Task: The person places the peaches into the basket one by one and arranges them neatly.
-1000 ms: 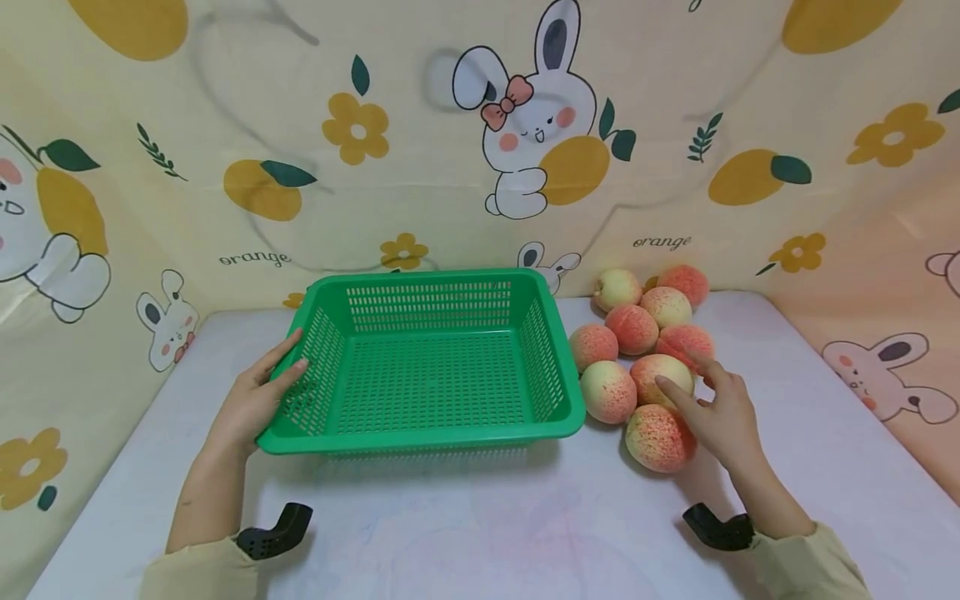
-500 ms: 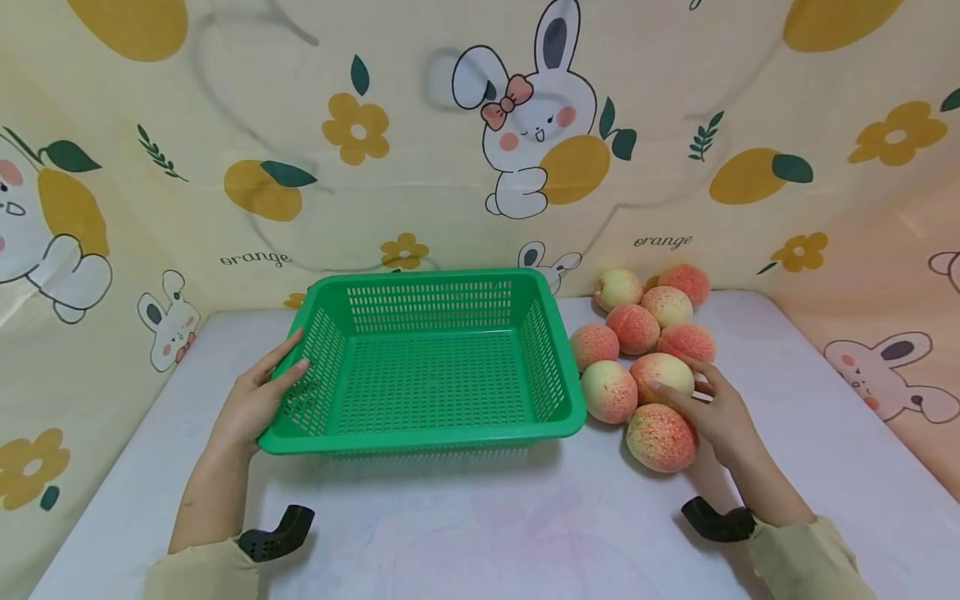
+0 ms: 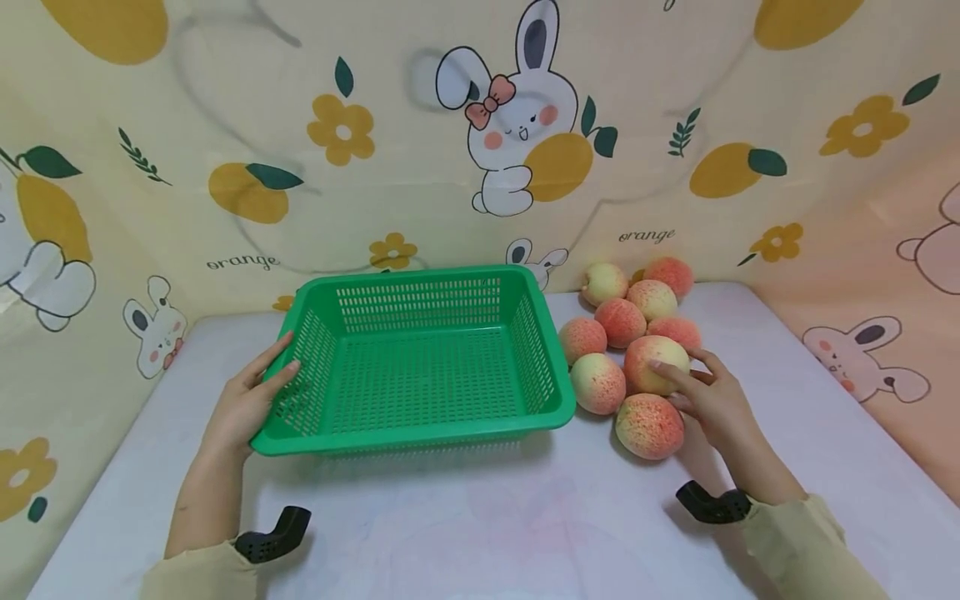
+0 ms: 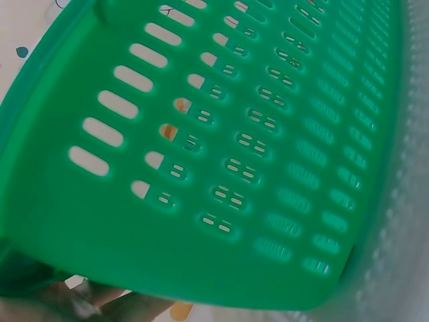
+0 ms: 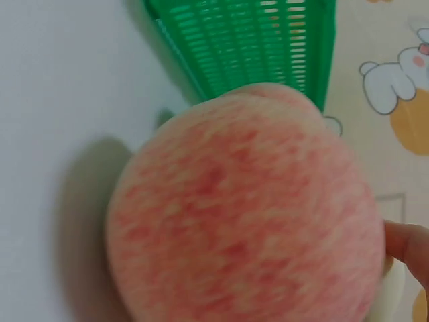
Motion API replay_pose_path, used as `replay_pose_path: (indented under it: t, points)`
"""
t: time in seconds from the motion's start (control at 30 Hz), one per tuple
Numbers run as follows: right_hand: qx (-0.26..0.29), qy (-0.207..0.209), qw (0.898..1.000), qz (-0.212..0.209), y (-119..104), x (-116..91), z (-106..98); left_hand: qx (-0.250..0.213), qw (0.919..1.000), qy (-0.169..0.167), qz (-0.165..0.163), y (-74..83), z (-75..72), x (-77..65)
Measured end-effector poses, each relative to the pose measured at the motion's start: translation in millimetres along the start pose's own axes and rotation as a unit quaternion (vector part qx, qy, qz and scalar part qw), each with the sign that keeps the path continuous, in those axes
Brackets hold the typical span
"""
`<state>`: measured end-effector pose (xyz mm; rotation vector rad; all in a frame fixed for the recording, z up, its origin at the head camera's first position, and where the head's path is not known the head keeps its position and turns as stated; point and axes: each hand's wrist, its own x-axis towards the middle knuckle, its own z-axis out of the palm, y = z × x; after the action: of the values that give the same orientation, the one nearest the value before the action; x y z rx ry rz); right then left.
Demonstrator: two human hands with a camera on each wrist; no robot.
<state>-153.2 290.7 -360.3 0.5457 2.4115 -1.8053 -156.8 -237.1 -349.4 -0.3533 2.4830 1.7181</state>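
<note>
**Right hand on a peach, left hand steadying the basket**

Pale-and-pink peach (image 3: pixel 643 360): in the middle of the group to the right of the basket, close behind the nearest peach (image 3: pixel 649 426). Whether it bears on the bench or is slightly raised: cannot tell.

Right hand (image 3: pixel 722 408): fingers grasping this peach, thumb across its near face, forefinger round the far right side. The wrist view hides most of this grip behind a large peach.

Step in hand, as judged: securing the grip. A next move would call for a straight lift first, since neighbours sit close on several sides and could roll if knocked; any sideways travel should clear the basket rim.

Green basket (image 3: pixel 420 437): nothing inside. Left hand (image 3: pixel 242 410) grasps its left rim, thumb over the edge. Judged a bracing hold, worth maintaining.

Seven other peaches (image 3: pixel 597 384) lie beside and beyond, on the white bench (image 3: pixel 465 525). Printed cloth (image 3: pixel 420 208) behind.
</note>
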Motion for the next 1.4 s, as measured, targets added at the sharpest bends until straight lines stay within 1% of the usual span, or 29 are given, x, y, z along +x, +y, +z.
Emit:
replay_pose_path:
  t: [0.1, 0.2, 0.33, 0.47, 0.6, 0.77, 0.87, 1.03, 1.17, 1.27, 1.4]
  points:
    - [0.032, -0.009, 0.999, 0.001, -5, -1, -2, -0.001, 1.0000, 0.000, -0.001, -1.3, 1.9, 0.9]
    - [0.068, -0.015, 0.997, -0.012, -12, -1, -2, -0.001, 1.0000, 0.002, 0.002, -1.9, 3.0, 1.3]
    - [0.103, -0.022, 0.994, -0.027, -20, -3, 2, -0.009, 0.9999, 0.005, 0.006, -2.0, 1.1, 0.0]
    - [0.108, -0.029, 0.993, -0.046, -30, -4, 8, -0.020, 0.9998, 0.006, 0.005, -1.5, 0.3, -0.5]
    - [0.107, -0.039, 0.992, -0.058, -42, -5, 13, -0.017, 0.9998, 0.010, -0.001, -1.2, 0.1, 0.1]
    - [0.145, -0.064, 0.985, -0.066, -54, -7, 20, -0.017, 0.9998, 0.011, -0.003, -1.6, 0.6, 1.4]
    - [0.161, -0.076, 0.982, -0.065, -61, -7, 24, -0.024, 0.9997, 0.009, -0.004, -1.8, 1.0, 1.9]
    - [0.191, -0.097, 0.976, -0.050, -74, -8, 34, -0.027, 0.9996, 0.010, -0.003, -1.0, 1.6, 0.8]
    - [0.179, -0.110, 0.976, -0.054, -83, -9, 43, -0.037, 0.9992, 0.014, -0.007, -0.4, 3.1, 0.3]
    - [0.167, -0.120, 0.977, -0.057, -89, -9, 51, -0.034, 0.9991, 0.020, -0.012, -0.4, 3.9, -0.2]
    - [0.175, -0.132, 0.974, -0.061, -96, -7, 63, -0.029, 0.9993, 0.022, -0.010, -0.7, 2.9, -0.8]
